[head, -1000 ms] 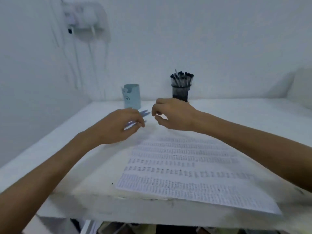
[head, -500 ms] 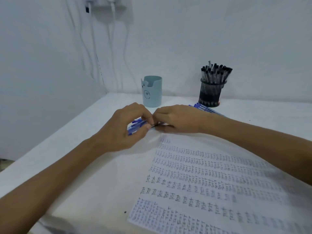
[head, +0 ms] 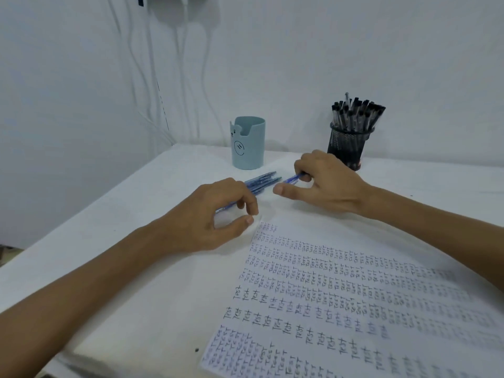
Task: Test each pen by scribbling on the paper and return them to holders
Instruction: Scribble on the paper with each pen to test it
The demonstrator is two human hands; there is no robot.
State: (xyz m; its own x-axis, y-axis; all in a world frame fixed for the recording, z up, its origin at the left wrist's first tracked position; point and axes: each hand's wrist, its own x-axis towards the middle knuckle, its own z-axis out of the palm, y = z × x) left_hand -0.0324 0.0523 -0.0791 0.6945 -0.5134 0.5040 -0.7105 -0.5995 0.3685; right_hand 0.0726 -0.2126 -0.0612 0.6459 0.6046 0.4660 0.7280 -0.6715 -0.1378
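A bundle of blue pens point(head: 261, 181) lies under the curled fingers of my left hand point(head: 212, 216), which grips their lower ends just above the table; thumb and forefinger nearly touch. To its right, my right hand point(head: 327, 184) pinches a single blue pen point(head: 292, 179) in its fingers, thumb stretched out flat. The paper point(head: 354, 296), covered with rows of handwritten "Test", lies in front of both hands. A pale blue holder point(head: 248, 144) stands behind the pens and looks empty from here. A black mesh holder point(head: 347, 147) behind my right hand is packed with black-capped pens point(head: 357, 111).
The white table point(head: 152, 203) meets white walls at the back and the left. White cables point(head: 152, 77) hang down in the left corner. The table's near edge runs along the bottom left.
My hands have drawn apart: the right hand has pulled one blue pen out of the bundle and moved right. The view has shifted down and closer.
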